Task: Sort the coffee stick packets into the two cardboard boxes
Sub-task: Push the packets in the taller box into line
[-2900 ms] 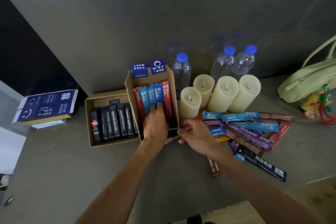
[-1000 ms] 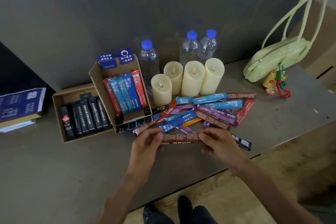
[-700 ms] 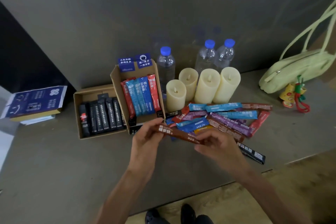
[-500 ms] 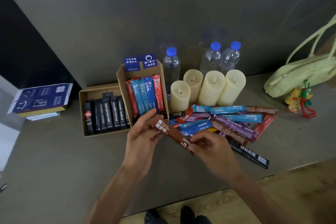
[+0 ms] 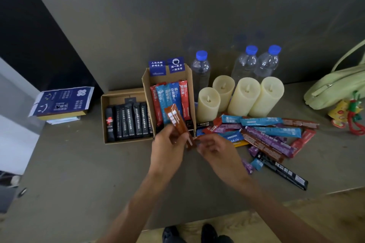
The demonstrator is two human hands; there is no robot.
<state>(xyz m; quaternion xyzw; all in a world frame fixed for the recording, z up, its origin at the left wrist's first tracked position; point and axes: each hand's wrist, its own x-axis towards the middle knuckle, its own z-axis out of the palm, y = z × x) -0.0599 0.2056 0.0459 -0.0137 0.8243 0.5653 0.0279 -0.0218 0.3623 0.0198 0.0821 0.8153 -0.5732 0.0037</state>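
Gripping a brown packet [image 5: 176, 122] by its lower half, the left hand [image 5: 167, 148] tilts it over the front of the taller box [image 5: 147, 85], which holds red and blue sticks. The right hand [image 5: 215, 150] hovers with curled fingers at the packet's bottom end; blur hides whether it pinches it. The low box [image 5: 103, 116] of black sticks sits just left. Loose packets [image 5: 272, 132] lie piled toward the table's [image 5: 79, 173] right edge, before four candles [image 5: 245, 94].
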